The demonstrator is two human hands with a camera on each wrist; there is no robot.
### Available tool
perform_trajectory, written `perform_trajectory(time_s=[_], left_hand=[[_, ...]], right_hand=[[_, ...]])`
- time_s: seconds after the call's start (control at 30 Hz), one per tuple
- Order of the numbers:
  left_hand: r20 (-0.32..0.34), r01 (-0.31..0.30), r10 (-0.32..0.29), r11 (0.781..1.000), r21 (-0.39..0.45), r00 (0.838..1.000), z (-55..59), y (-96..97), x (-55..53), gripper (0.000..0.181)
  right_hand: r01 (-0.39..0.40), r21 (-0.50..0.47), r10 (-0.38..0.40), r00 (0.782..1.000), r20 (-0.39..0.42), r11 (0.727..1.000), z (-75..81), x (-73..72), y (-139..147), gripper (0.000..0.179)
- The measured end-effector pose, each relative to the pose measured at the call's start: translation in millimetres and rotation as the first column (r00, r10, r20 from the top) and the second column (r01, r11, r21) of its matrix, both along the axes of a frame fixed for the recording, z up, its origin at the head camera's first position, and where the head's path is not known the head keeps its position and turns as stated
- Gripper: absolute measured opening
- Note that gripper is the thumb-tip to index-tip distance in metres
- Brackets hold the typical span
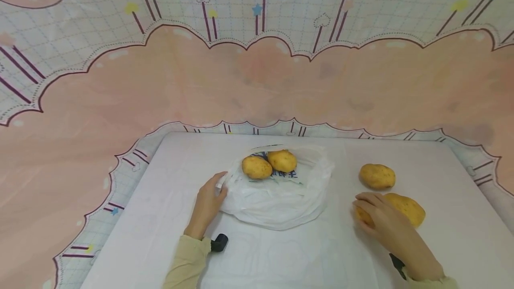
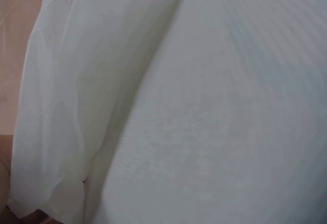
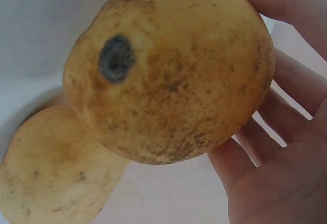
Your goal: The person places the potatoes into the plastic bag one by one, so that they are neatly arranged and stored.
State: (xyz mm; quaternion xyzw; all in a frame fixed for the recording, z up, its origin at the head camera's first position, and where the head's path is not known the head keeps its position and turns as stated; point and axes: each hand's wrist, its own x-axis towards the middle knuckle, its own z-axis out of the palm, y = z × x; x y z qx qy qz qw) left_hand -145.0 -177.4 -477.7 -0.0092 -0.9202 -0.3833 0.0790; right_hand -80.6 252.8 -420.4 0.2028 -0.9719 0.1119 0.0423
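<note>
A white plastic bag (image 1: 277,211) lies spread on the table with its mouth open. Two potatoes, a left one (image 1: 257,167) and a right one (image 1: 282,161), sit in it. My left hand (image 1: 209,197) pinches the bag's left edge; in the left wrist view, fingertips (image 2: 36,216) show at the foot of the raised plastic (image 2: 61,106). On the right, my right hand (image 1: 381,217) grips a potato (image 3: 173,76) that has a dark round spot, its fingers curled round one side. Another potato (image 1: 407,208) lies right beside that hand, partly covered by it.
One more potato (image 1: 377,176) lies just beyond the right hand. A white cover spreads over the table (image 1: 301,258). Behind and around it hangs a patterned peach-and-white cloth (image 1: 257,84). Dark camera mounts, such as the left one (image 1: 219,242), sit at the wrists.
</note>
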Motion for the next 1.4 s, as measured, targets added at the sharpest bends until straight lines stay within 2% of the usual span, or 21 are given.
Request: perform_trajectory(time_s=[0.27,0.53,0.87,1.2,1.4], left_hand=[[-0.034,-0.002,0.001,1.0,-0.012,0.999,-2.0,-0.3,-0.2,0.043],[-0.079,-0.004,0.002,1.0,-0.022,0.997,-3.9,1.1,-1.7,0.042],[0.005,-0.002,0.002,1.0,-0.018,1.0,-2.5,-0.8,-2.1,0.043],[-0.005,-0.002,0.002,1.0,-0.007,1.0,-2.9,-1.6,-2.3,0.044],[0.015,0.008,-0.008,1.0,0.003,1.0,-1.7,-1.0,-1.3,0.044]], right_hand=[[-0.011,0.015,0.011,1.0,0.011,1.0,6.3,-5.3,-9.7,0.042],[-0.017,-0.022,0.017,1.0,-0.009,1.0,8.3,-6.8,-19.1,0.043],[-0.067,-0.029,0.065,0.994,-0.083,0.997,6.3,-10.7,-36.5,0.045],[-0.163,-0.086,0.149,0.978,-0.147,0.983,6.1,-18.4,-57.8,0.043],[-0.208,-0.093,0.187,0.963,-0.193,0.974,3.3,-22.5,-67.6,0.042]])
